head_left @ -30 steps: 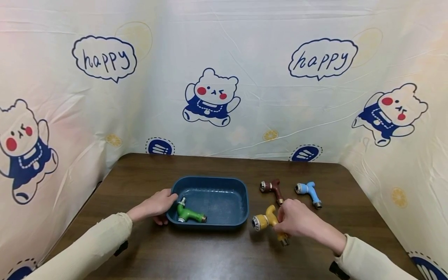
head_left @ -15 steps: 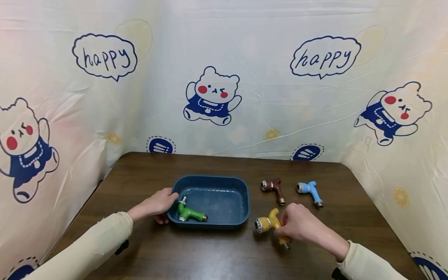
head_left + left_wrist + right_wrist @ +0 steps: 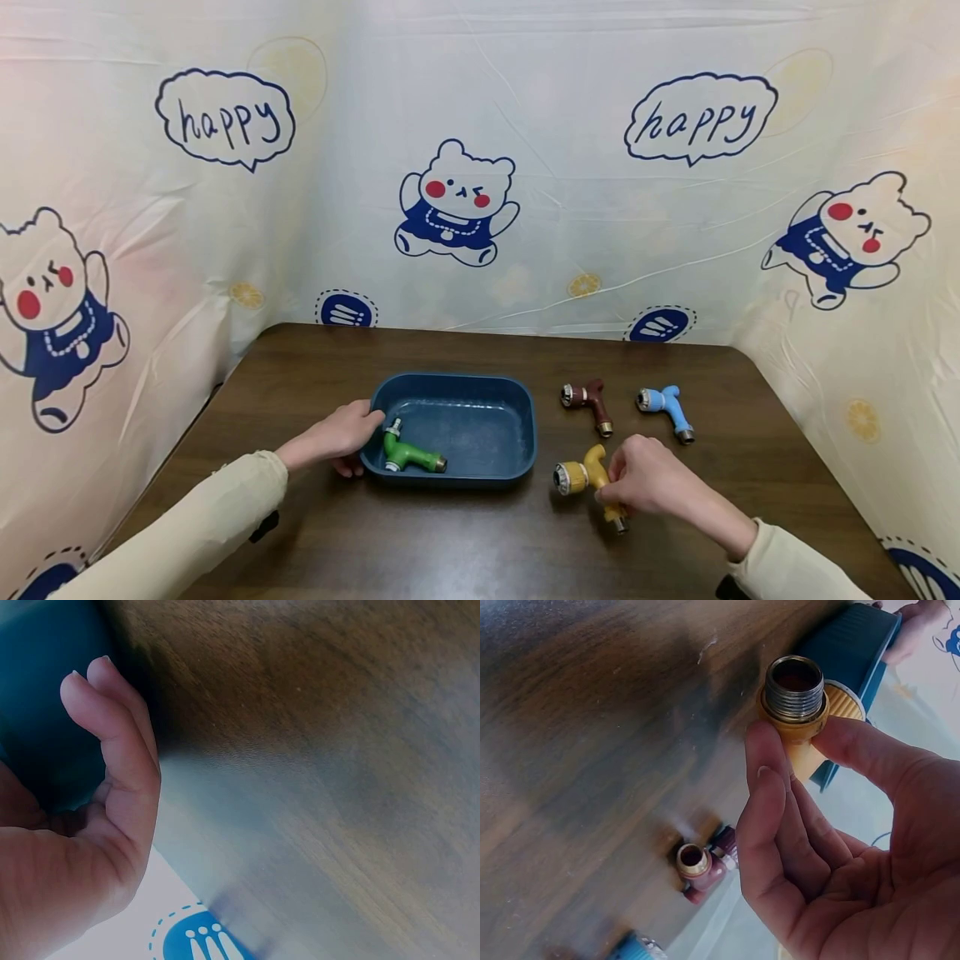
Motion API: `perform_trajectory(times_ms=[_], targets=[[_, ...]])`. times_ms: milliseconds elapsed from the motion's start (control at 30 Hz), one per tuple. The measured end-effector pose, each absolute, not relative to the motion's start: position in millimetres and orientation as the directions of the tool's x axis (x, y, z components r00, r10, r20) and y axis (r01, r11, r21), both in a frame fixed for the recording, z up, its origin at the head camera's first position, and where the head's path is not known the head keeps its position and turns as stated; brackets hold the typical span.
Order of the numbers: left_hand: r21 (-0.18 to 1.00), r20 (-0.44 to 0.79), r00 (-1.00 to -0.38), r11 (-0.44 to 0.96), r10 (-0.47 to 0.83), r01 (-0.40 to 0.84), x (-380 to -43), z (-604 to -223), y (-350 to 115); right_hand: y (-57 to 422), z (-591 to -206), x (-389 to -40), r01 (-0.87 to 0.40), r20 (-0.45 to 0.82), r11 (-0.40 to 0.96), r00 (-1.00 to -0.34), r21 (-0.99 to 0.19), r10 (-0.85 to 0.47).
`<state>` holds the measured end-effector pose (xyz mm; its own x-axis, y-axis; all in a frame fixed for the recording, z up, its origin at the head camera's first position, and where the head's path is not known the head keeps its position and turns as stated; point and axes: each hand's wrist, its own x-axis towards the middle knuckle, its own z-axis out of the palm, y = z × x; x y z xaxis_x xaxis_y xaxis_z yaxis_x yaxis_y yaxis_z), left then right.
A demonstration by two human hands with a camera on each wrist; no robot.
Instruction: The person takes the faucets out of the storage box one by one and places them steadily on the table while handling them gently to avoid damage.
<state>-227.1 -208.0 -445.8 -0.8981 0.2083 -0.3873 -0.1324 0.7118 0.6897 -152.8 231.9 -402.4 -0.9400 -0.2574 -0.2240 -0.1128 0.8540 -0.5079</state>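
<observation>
My left hand (image 3: 348,433) grips the left end of a dark blue plastic basin (image 3: 480,481), thumb over the rim and the other fingers low on the outside. Inside the basin, toward its near left corner, lies a green tap (image 3: 408,457). My right hand (image 3: 648,479) pinches a yellow tap (image 3: 597,473) by its body, just right of the basin. In the right wrist view the yellow tap's threaded metal end (image 3: 795,697) points toward the camera, between thumb and fingertips. The left wrist view has my left hand (image 3: 120,765) curled at the basin's wall (image 3: 45,667).
Beyond my right hand lie a dark red tap (image 3: 592,404) and a light blue tap (image 3: 667,410) on the brown wooden table (image 3: 420,542). A pale cloth (image 3: 555,208) printed with bears hangs around the table's back and sides.
My right hand has shifted slightly right with the yellow tap, away from the basin. My left hand keeps its hold on the basin, and the head view has tilted a little.
</observation>
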Motion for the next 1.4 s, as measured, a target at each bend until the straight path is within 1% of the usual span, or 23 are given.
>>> perform_trajectory(times_ms=[233, 500, 833, 1000, 1167, 1400], targets=[[0.696, -0.379, -0.901, 0.707, 0.213, -0.126, -227, -446, -208, 238, -406, -151, -0.108, -0.212, 0.839, -0.943, -0.534, -0.256], [0.692, -0.376, -0.904, 0.710, 0.202, -0.129, -225, -446, -207, 242, -411, -148, -0.081, -0.212, 0.850, -0.952, -0.520, -0.221], [0.694, -0.373, -0.904, 0.710, 0.207, -0.124, -225, -445, -206, 248, -420, -145, 0.000, -0.280, 0.826, -0.941, -0.564, -0.191], [0.694, -0.374, -0.904, 0.709, 0.207, -0.125, -225, -444, -206, 250, -422, -144, 0.005, -0.281, 0.827, -0.942, -0.562, -0.185], [0.699, -0.362, -0.908, 0.706, 0.209, -0.116, -224, -444, -206, 252, -424, -142, 0.036, -0.295, 0.834, -0.943, -0.550, -0.154], [0.700, -0.366, -0.906, 0.704, 0.213, -0.117, -224, -444, -206, 255, -426, -142, 0.039, -0.291, 0.819, -0.943, -0.573, -0.159]])
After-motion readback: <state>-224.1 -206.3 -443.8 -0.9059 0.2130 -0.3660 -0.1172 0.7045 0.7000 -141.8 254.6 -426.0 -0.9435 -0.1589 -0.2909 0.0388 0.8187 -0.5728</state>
